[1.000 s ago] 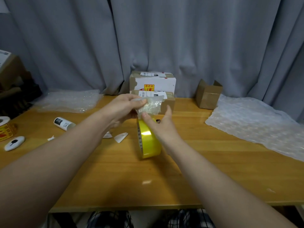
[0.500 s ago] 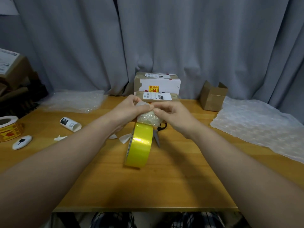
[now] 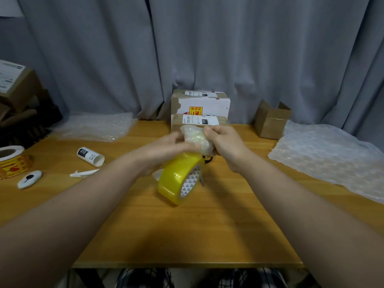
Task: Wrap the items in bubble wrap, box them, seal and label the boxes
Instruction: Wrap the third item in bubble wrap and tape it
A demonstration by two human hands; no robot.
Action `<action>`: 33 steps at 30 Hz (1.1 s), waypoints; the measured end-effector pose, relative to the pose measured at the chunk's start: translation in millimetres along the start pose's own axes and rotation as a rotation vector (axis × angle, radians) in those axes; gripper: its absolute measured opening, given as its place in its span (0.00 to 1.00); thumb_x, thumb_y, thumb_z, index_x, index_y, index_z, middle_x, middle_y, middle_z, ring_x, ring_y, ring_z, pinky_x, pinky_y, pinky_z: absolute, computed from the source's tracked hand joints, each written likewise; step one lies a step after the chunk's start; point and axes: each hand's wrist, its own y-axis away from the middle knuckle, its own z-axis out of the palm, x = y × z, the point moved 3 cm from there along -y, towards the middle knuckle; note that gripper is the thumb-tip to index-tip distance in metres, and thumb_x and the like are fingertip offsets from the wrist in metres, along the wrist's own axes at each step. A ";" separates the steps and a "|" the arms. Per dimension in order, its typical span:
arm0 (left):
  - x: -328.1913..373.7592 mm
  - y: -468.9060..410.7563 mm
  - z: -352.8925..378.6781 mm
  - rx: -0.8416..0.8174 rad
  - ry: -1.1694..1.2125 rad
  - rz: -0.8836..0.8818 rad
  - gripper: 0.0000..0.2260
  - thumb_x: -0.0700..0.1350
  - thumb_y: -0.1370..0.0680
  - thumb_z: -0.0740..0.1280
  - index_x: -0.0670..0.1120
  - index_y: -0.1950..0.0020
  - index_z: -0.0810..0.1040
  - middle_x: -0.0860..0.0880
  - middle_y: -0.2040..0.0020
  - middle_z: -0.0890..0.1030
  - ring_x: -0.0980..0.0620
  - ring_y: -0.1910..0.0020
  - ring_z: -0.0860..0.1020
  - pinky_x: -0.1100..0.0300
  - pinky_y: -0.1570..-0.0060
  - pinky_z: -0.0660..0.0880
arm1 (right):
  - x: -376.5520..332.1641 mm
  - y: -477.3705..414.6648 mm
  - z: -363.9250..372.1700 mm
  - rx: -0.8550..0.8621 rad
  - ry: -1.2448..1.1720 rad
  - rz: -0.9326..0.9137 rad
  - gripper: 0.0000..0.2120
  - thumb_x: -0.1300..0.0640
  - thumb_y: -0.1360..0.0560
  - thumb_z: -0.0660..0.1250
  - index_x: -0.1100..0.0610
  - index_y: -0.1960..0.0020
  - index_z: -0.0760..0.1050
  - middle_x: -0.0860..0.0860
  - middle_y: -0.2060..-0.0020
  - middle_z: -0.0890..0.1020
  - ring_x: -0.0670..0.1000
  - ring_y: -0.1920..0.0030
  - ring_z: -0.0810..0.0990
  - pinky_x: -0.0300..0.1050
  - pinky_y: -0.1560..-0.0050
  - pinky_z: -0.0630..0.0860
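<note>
Table (image 3: 218, 225) centre: wrapped bundle (image 3: 196, 140) held between left hand (image 3: 166, 148) and right hand (image 3: 226, 144), tape roll (image 3: 178, 177) directly below it. Behind: low labelled box (image 3: 197, 121) before taller box (image 3: 200, 104); open carton (image 3: 270, 121) to their right. Bubble wrap sheet (image 3: 332, 154) at right, second sheet (image 3: 95, 127) rear left. Far left: sticker roll (image 3: 12, 161), labelled tube (image 3: 90, 156) to its right.

We see a glossy yellow roll of packing tape (image 3: 176, 179); its inner core is white with a grey triangle print. The small bubble-wrapped bundle (image 3: 196, 140) reads translucent white, faintly yellow. Honey-orange wooden table (image 3: 187, 235), straight grain. Plain grey pleated curtain (image 3: 228, 48). White-and-brown cardboard box (image 3: 200, 102) carries a yellow-red sticker. Roll of yellow labels (image 3: 12, 161), red print. Black-and-white plaid trousers (image 3: 143, 277).
</note>
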 end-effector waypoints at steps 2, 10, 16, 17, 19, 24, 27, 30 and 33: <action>-12.1 7.3 8.3 -0.084 0.004 -0.050 0.25 0.50 0.29 0.72 0.53 0.34 0.68 0.51 0.43 0.80 0.51 0.47 0.81 0.52 0.45 0.78 | 7.0 -1.3 3.3 0.074 -0.115 0.099 0.14 0.54 0.19 0.60 0.61 0.56 0.77 0.53 0.64 0.79 0.51 0.63 0.77 0.43 0.61 0.75; -11.6 9.7 12.1 0.031 0.049 0.029 0.19 0.54 0.24 0.66 0.57 0.35 0.68 0.50 0.46 0.80 0.50 0.51 0.81 0.56 0.51 0.79 | 1.3 4.2 4.7 0.234 -0.486 0.206 0.11 0.59 0.19 0.61 0.62 0.56 0.76 0.55 0.64 0.80 0.53 0.64 0.78 0.50 0.57 0.76; 5.8 7.4 9.6 0.144 -0.201 0.158 0.15 0.55 0.20 0.60 0.52 0.37 0.73 0.52 0.44 0.79 0.54 0.47 0.78 0.58 0.48 0.75 | -2.6 -3.7 2.0 0.272 -0.679 0.326 0.06 0.60 0.20 0.61 0.61 0.53 0.75 0.57 0.60 0.81 0.53 0.66 0.79 0.46 0.65 0.77; 7.2 6.0 8.2 0.186 -0.274 0.179 0.16 0.55 0.21 0.62 0.50 0.36 0.74 0.52 0.42 0.79 0.53 0.44 0.77 0.57 0.44 0.74 | -3.3 -3.7 3.1 0.239 -0.699 0.352 0.06 0.61 0.20 0.61 0.61 0.52 0.76 0.56 0.61 0.80 0.52 0.70 0.79 0.42 0.70 0.76; 8.2 3.5 6.1 0.292 -0.412 0.224 0.19 0.56 0.23 0.64 0.47 0.37 0.75 0.50 0.42 0.79 0.53 0.43 0.76 0.58 0.46 0.72 | -4.8 -1.1 6.8 0.143 -0.659 0.370 0.08 0.64 0.21 0.58 0.60 0.54 0.76 0.55 0.66 0.79 0.48 0.77 0.74 0.35 0.79 0.68; 3.5 3.9 5.7 0.430 -0.452 0.194 0.22 0.60 0.26 0.67 0.47 0.39 0.77 0.50 0.42 0.79 0.57 0.48 0.72 0.62 0.53 0.68 | 0.8 2.1 -4.2 0.036 -0.122 0.233 0.08 0.59 0.19 0.58 0.57 0.52 0.75 0.55 0.63 0.80 0.52 0.67 0.78 0.48 0.61 0.79; 4.9 3.3 5.8 0.455 -0.485 0.164 0.22 0.60 0.27 0.67 0.47 0.40 0.76 0.50 0.41 0.78 0.58 0.48 0.70 0.62 0.53 0.66 | 5.6 8.0 -7.9 0.010 0.004 0.108 0.12 0.51 0.19 0.60 0.58 0.49 0.78 0.53 0.58 0.83 0.52 0.57 0.81 0.52 0.48 0.80; 10.1 2.7 8.5 0.466 -0.516 0.151 0.21 0.59 0.27 0.68 0.46 0.42 0.77 0.49 0.45 0.79 0.53 0.48 0.75 0.61 0.57 0.66 | 1.6 16.8 -2.2 -0.122 0.064 -0.002 0.24 0.34 0.27 0.61 0.50 0.41 0.74 0.49 0.50 0.81 0.47 0.53 0.81 0.44 0.57 0.80; 12.4 3.7 16.4 0.388 -0.615 0.161 0.17 0.52 0.28 0.70 0.46 0.43 0.76 0.50 0.48 0.80 0.50 0.48 0.77 0.60 0.58 0.70 | 2.8 12.9 0.6 -0.224 0.233 -0.023 0.23 0.37 0.29 0.67 0.52 0.42 0.75 0.49 0.54 0.81 0.45 0.58 0.79 0.39 0.63 0.74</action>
